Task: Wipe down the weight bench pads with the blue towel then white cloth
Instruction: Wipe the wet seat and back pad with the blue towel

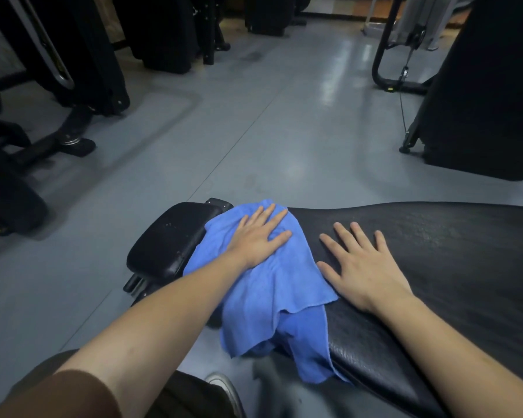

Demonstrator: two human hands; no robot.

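Left hand pressing the blue towel flat on the bench pads.

The left grip is lying wide, fingers straight and spread on the towel, which is draping across the gap between the small black seat pad and the long black back pad, its lower end hanging over the near edge. The right hand is resting flat on the long pad just beside the towel, its grip also wide and holding nothing. The grey floor is lying beyond, with dark gym machines standing around.
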